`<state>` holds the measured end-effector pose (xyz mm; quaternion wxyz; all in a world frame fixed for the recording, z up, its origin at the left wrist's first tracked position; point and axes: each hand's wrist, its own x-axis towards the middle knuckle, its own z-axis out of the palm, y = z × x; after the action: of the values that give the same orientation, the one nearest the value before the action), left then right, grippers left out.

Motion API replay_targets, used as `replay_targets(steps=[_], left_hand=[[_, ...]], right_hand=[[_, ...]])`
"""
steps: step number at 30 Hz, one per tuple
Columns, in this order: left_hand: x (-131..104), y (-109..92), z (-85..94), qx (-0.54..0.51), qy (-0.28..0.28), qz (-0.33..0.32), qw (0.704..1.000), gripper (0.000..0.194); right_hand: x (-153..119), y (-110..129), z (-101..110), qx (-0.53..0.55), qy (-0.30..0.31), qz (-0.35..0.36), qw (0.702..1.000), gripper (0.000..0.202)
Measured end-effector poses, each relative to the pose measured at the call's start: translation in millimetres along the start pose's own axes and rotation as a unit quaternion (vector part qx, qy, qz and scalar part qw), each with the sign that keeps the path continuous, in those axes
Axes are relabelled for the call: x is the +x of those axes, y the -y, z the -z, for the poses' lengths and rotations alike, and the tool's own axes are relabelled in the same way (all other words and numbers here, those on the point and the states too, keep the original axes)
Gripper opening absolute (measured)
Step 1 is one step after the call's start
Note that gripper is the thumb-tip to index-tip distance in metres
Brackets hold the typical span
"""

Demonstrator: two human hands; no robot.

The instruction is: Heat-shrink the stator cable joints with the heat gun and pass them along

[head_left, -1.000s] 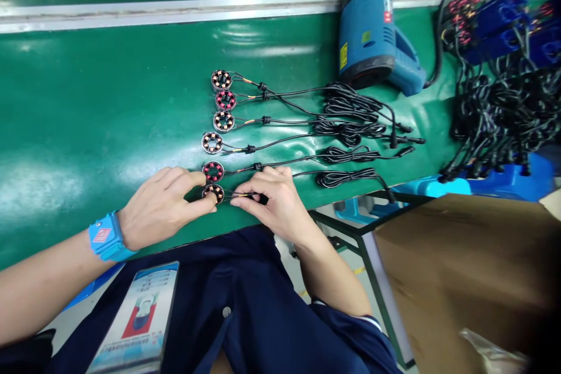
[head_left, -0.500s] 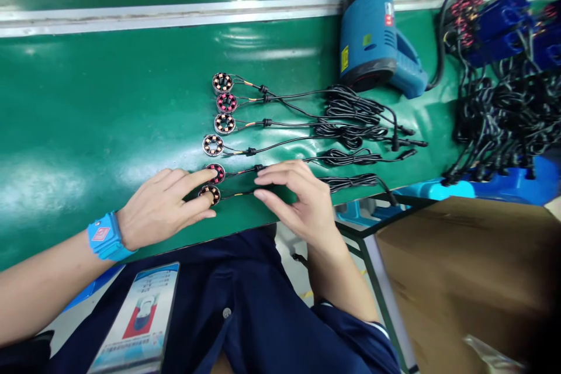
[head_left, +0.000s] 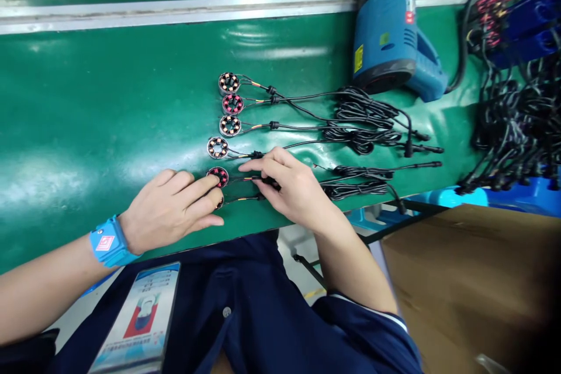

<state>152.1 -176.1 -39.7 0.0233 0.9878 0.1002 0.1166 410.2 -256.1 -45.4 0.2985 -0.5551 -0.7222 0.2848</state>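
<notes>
Several ring-shaped coils with black cables lie in a column on the green table, among them a copper-toned coil (head_left: 218,147). My left hand (head_left: 175,204), with a blue wristband, rests its fingertips on the red coil (head_left: 218,176) and on the lowest coil, which is mostly covered; its fingers are apart. To the right, my right hand (head_left: 289,184) has thumb and fingers closed round the cable of the red coil, near its black sleeve. Bundled black cables (head_left: 366,172) trail off beyond that hand.
A blue heat gun (head_left: 385,32) lies at the upper right. Beyond it are blue holders (head_left: 528,26) and a heap of black cables (head_left: 508,123). A cardboard box (head_left: 460,263) stands below the table edge at the right.
My right hand has closed on the red coil's cable, its fingertips now further left. The view has shifted, so the table objects appear further right. My left fingers still touch the two lowest coils.
</notes>
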Motion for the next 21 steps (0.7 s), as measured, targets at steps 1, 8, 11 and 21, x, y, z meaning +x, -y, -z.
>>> replay_targets(steps=[1,8,11,21], left_hand=[[0.5,-0.9,0.5,0.001,-0.002,0.000,1.000,0.039],[6.6,-5.3,3.6,-0.010,-0.001,-0.004,1.000,0.033],[9.8,-4.4,4.2,-0.018,0.003,-0.009,1.000,0.034],[9.6,-6.4,4.0,0.006,0.000,0.019,1.000,0.044]], right_hand=[[2.2,0.6,0.5,0.014,0.019,0.002,1.000,0.037],[13.2,0.6,3.7,0.082,0.100,-0.020,0.991,0.044],[14.8,0.0,5.3,0.115,0.105,-0.044,0.987,0.044],[19.0,-4.8,10.7,0.253,0.120,-0.066,0.958,0.046]])
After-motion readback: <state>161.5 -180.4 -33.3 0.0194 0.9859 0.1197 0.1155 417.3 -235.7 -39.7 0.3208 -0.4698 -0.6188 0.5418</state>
